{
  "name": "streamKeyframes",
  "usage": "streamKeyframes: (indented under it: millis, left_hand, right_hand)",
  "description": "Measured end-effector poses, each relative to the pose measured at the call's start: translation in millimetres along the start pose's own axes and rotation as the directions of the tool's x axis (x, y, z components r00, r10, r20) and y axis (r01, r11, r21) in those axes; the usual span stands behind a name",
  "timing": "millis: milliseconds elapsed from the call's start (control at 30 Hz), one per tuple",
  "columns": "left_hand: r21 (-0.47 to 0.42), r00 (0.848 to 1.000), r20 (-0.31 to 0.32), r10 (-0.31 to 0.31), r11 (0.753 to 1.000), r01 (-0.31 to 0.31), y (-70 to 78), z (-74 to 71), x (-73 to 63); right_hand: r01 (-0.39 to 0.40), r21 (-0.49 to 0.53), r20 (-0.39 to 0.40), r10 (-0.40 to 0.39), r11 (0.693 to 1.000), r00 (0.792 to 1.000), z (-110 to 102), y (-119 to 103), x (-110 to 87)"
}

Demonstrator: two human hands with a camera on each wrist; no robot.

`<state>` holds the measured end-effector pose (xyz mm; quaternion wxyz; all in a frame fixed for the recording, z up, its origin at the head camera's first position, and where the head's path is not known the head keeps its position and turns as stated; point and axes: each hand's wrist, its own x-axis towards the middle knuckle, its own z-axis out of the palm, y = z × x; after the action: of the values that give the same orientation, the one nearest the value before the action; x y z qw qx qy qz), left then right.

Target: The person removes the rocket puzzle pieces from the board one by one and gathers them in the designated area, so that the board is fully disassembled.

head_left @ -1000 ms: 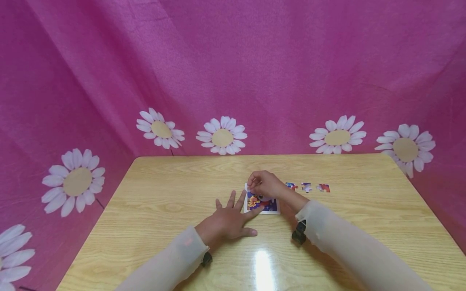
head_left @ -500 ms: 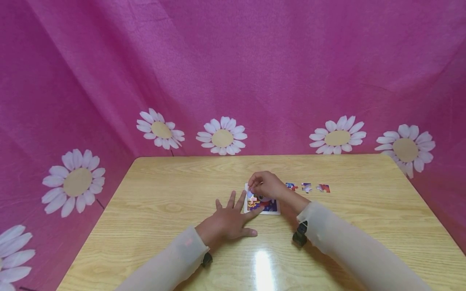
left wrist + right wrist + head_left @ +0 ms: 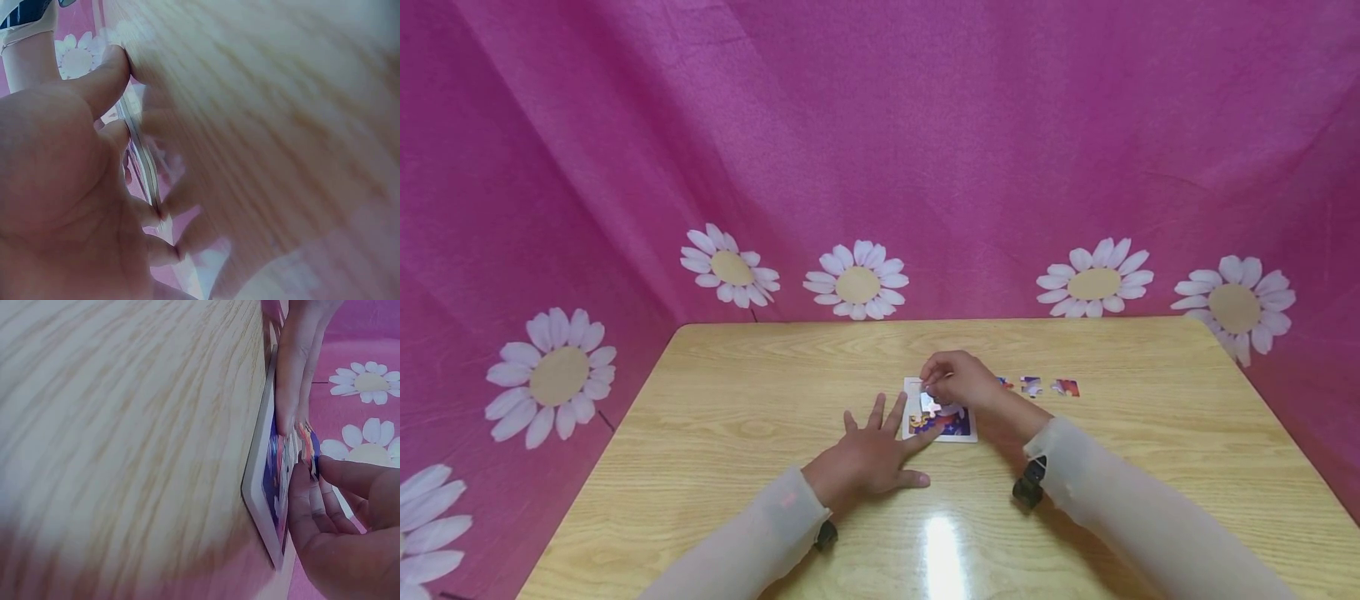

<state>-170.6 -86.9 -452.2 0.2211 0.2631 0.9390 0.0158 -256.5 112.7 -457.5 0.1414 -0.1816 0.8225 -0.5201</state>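
Observation:
A small jigsaw puzzle in a white-rimmed tray (image 3: pixel 973 427) lies on the table, with a purple and red picture. My right hand (image 3: pixel 962 383) pinches a jigsaw piece (image 3: pixel 931 405) between thumb and fingertips, just over the puzzle's upper part. In the right wrist view the piece (image 3: pixel 309 450) stands tilted above the picture, and the tray's pale edge (image 3: pixel 257 459) shows beneath. My left hand (image 3: pixel 874 457) lies spread on the table, its index finger reaching across the tray. The left wrist view shows that palm (image 3: pixel 56 175) with fingertips down by the tray. My right hand hides part of the picture.
Right of the tray, loose jigsaw pieces lie in a row: one (image 3: pixel 1005 383) partly behind my right wrist, a pale one (image 3: pixel 1031 386) and a red one (image 3: pixel 1066 387). A pink flowered curtain (image 3: pixel 970 167) hangs along the wooden table's (image 3: pixel 752 400) far edge.
My right hand has shifted slightly right with the piece, whose face has tilted and now looks pale. The puzzle's upper left corner shows more. My left hand has stayed in place.

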Motion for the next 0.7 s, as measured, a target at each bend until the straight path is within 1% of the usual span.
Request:
streamKeyframes:
  millis: [100, 300, 500, 700]
  left_hand:
    - [-0.001, 1.0, 0.006, 0.001, 1.0, -0.001, -0.6, 0.6, 0.7]
    - [-0.008, 1.0, 0.003, -0.002, 1.0, 0.002, -1.9, 2.5, 2.2]
    - [-0.003, 1.0, -0.012, -0.001, 1.0, 0.001, -1.6, 2.7, 1.8]
    - [0.005, 1.0, -0.01, -0.002, 1.0, 0.002, -0.9, 2.4, 2.6]
  right_hand:
    - [0.005, 0.009, 0.003, -0.005, 1.0, 1.0, -3.5, 2.6, -2.4]
    - [0.039, -0.036, 0.005, -0.038, 0.999, 0.999, -12.1, 7.3, -6.0]
    - [0.017, 0.013, -0.001, -0.017, 1.0, 1.0, -19.6, 12.7, -11.0]
    - [0.018, 0.021, -0.01, -0.018, 1.0, 1.0, -28.8, 16.2, -19.8]
